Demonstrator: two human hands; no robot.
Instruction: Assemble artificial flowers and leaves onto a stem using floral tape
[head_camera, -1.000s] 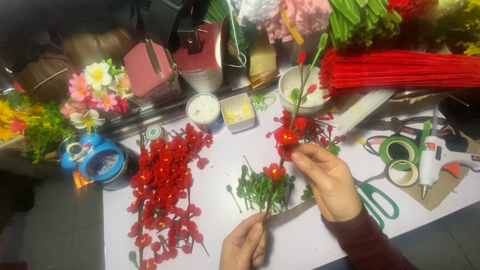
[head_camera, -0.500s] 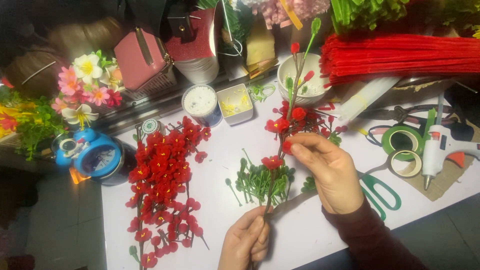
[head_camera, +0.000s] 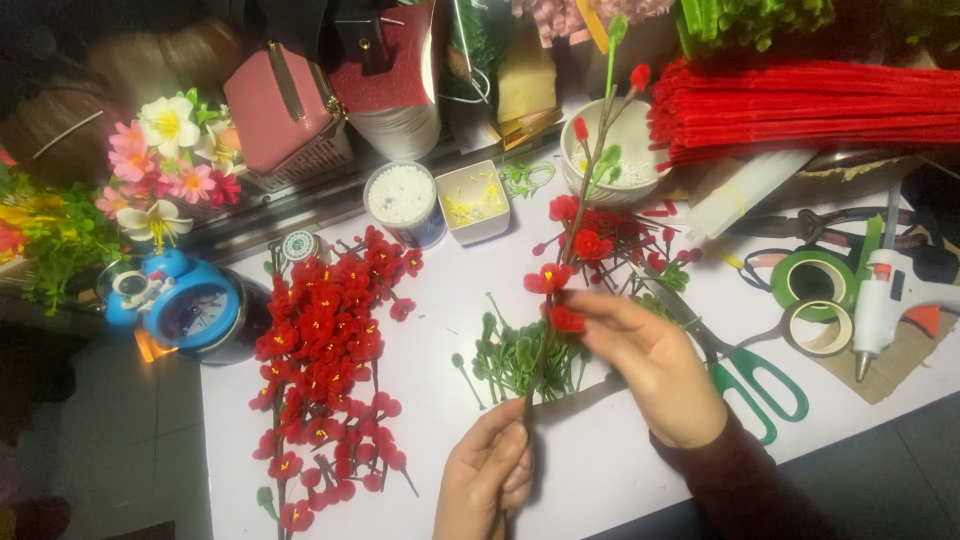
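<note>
a pile of finished red flower sprigs (head_camera: 325, 345) lies at the left of the white table (head_camera: 600, 480). the left hand (head_camera: 487, 478) pinches the bottom of an upright flower stem (head_camera: 570, 250), rising over loose green buds (head_camera: 515, 358). the right hand (head_camera: 650, 365) presses a red blossom (head_camera: 565, 320) against it with closed fingertips, green-handled scissors (head_camera: 755, 385) just beside.

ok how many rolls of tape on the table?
2. A green tape roll lies flat at the right, left of the glue gun. A tan tape roll lies just below it, touching it. Clutter at the back may hide more.
</note>
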